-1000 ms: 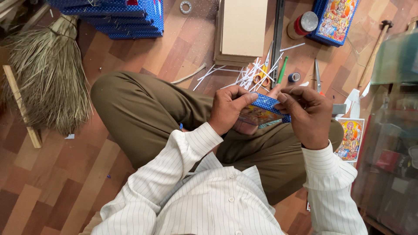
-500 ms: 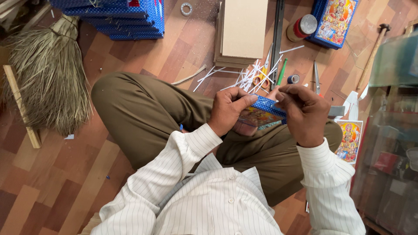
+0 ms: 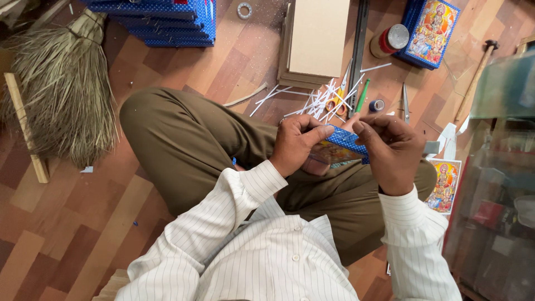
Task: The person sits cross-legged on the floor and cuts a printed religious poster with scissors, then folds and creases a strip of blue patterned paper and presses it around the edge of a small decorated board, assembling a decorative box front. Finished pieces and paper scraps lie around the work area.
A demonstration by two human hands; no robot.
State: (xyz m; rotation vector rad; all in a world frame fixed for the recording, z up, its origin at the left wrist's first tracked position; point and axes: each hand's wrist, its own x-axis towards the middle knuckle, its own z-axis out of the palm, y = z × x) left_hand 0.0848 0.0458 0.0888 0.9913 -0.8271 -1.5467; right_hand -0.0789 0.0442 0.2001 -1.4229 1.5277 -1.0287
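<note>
Frame (image 3: 341, 146) pinched between left hand (image 3: 298, 142) and right hand (image 3: 390, 150) grip.

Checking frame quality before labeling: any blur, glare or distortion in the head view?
Head view: even, soft light, no hard shadows; both hands, left and right, and the blue-edged picture frame are sharp; the glass cabinet at right shows hazy reflections; floor planks look slightly bowed toward the edges.

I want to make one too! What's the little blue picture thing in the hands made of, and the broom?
The blue-edged picture frame, held by both hands, looks like card wrapped in glossy dotted blue paper: thin, flat edges and a printed face. The broom looks like dried grass: dull, tan, frayed strands.
</note>
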